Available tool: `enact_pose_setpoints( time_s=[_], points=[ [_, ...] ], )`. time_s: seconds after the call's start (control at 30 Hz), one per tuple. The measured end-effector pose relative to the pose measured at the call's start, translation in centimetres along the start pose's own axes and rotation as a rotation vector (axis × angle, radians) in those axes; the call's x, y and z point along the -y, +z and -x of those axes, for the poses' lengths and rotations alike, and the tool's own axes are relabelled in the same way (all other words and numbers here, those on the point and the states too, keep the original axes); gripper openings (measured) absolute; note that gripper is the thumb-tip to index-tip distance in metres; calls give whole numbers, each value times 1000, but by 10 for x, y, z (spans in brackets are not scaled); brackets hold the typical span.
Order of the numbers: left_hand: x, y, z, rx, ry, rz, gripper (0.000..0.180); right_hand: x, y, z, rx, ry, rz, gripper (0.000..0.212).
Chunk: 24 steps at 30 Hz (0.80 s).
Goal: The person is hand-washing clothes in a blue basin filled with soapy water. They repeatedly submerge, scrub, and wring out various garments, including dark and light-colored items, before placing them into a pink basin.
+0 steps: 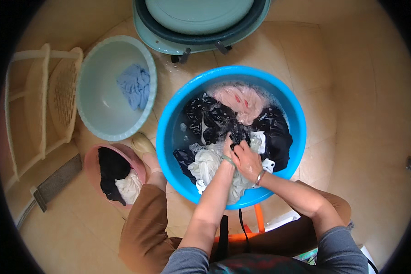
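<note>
My left hand (pixel 229 148) and my right hand (pixel 248 162) are close together over the middle of a big blue basin (pixel 300 123) of sudsy water. The fingers of both are closed on a wet black garment (pixel 236 135), partly hidden by the hands. More black clothing (pixel 277 137) lies soaking to the right. A pale pink garment (pixel 242 101) floats at the far side. White clothing (pixel 205 165) is bunched under and left of my wrists, nearest me. A green band circles my left wrist, and a metal bracelet my right.
Far left stands a pale green basin (pixel 98 105) with a light blue cloth (pixel 136 86). A pink tub (pixel 92 170) beside my left foot holds black and white clothes. Behind the blue basin is a teal-and-grey basin stack (pixel 201 41); a cream rack (pixel 45 105) leans by the wall.
</note>
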<state>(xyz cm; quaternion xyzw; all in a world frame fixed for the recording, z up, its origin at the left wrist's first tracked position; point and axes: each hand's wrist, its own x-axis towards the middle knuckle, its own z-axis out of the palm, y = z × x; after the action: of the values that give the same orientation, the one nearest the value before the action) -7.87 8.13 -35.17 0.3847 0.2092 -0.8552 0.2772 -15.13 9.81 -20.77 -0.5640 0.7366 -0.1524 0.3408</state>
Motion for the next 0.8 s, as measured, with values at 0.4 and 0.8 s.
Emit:
enact_pose_setpoints(
  time_s=[0.4,0.8],
  points=[
    [3,45,14,-402,31,-221,45,-54,26,-97,-19,283,215,16],
    [4,1,4,-245,150,-525,33,-33,31,-38,19,148,115,18]
  ],
)
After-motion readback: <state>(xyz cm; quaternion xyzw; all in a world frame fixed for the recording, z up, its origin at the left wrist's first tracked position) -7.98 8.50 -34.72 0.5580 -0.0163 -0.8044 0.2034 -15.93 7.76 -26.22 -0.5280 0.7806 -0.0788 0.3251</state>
